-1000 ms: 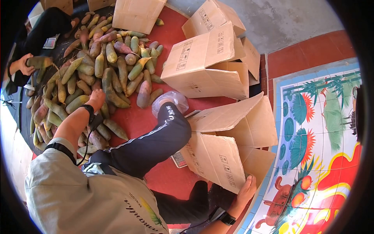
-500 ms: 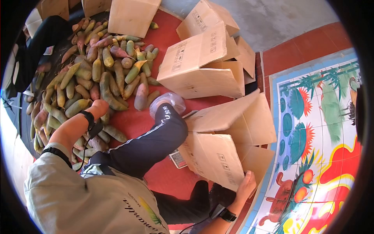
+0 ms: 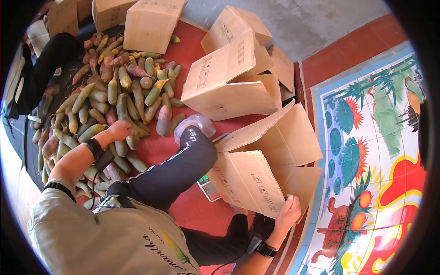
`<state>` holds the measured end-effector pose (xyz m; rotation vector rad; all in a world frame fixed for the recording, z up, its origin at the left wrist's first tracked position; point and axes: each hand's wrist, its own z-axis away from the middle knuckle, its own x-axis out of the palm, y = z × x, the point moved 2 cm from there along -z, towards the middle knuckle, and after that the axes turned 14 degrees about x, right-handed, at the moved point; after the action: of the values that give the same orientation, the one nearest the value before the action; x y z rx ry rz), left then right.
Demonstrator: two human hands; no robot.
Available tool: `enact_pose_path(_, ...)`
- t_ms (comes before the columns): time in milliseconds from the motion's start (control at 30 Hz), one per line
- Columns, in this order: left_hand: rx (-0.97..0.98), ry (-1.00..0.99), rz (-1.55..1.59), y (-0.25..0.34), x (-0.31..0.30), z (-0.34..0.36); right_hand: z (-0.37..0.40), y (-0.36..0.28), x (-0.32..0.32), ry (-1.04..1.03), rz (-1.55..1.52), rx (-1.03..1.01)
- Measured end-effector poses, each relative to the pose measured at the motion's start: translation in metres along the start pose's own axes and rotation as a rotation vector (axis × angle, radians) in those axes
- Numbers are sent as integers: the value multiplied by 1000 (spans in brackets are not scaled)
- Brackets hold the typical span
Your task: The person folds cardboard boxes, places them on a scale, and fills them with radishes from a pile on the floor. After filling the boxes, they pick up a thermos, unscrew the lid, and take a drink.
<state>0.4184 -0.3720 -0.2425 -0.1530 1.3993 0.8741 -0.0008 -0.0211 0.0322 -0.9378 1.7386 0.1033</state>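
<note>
My right hand (image 3: 288, 214) grips the lower edge of an open cardboard box (image 3: 247, 178), thumb on the outside of a flap. The box lies tilted beside my bent knee, its flaps spread and its inside partly showing. A digital scale (image 3: 209, 189) with a lit green display shows partly from under it. My left hand (image 3: 120, 130) is curled into a fist over a big heap of green and reddish radishes (image 3: 98, 95). No radish shows between its fingers, and their undersides are hidden.
More cardboard boxes (image 3: 229, 87) stand at the right, and another box (image 3: 153, 25) is behind the heap. A red mat (image 3: 188, 46) covers the floor. A painted tile wall (image 3: 366, 160) borders the right. Another person's dark sleeve or leg (image 3: 50, 68) is at the far left.
The view has shifted slightly. The gripped box has tipped a little and shows more of its inside. The scale's green display has come into view. My left fist stays over the radishes.
</note>
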Motion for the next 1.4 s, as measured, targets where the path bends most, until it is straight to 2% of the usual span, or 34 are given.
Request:
enact_pose_path(67,33,316,386,22,-32,0,1,0,-1,15,-7,-14)
enact_pose_path(133,68,353,471,50,-63,-3,6,-6,-3,34,-3,-54)
enact_pose_path(200,29,384,809,80,-94,-2,12,-12,-8,92,39,-106)
enact_pose_path(233,32,384,808,94,-109,-2,15,-15,-11,145,83,-160)
enact_pose_path(300,163,447,1236,122,-137,1,21,-22,-18,189,76,-206)
enact_pose_path(333,167,447,1235,134,-149,3,25,-27,-22,231,68,-254)
enact_pose_path(400,398,477,1319,161,-174,9,35,-38,-29,217,2,-243)
enact_pose_path(433,401,475,1317,173,-184,11,40,-44,-31,198,-64,-233)
enact_pose_path(500,595,465,1470,200,-201,17,49,-56,-30,168,-78,-291)
enact_pose_path(567,619,410,1568,223,-211,24,59,-63,-22,92,-83,-399)
enact_pose_path(667,716,267,1747,253,-216,29,73,-82,-6,-83,-140,-462)
enact_pose_path(700,760,242,1820,261,-213,28,75,-85,-1,-83,-141,-464)
enact_pose_path(800,825,183,1932,279,-211,28,83,-90,8,-157,-298,-449)
enact_pose_path(867,811,86,2113,287,-209,28,89,-84,12,-331,-438,-300)
enact_pose_path(933,816,58,2139,289,-204,25,94,-77,11,-369,-454,-263)
enact_pose_path(1000,878,36,2113,290,-200,21,98,-73,13,-577,-552,2)
enact_pose_path(1100,822,-45,2171,288,-192,17,100,-69,14,-667,-652,95)
enact_pose_path(1233,843,-93,2188,289,-192,16,103,-71,19,-691,-733,48)
enact_pose_path(1300,865,-123,2190,291,-193,17,104,-77,18,-727,-928,160)
enact_pose_path(1333,865,-122,2190,292,-192,17,105,-77,19,-727,-928,160)
enact_pose_path(1400,757,-91,2199,293,-187,16,105,-78,21,-765,-1027,126)
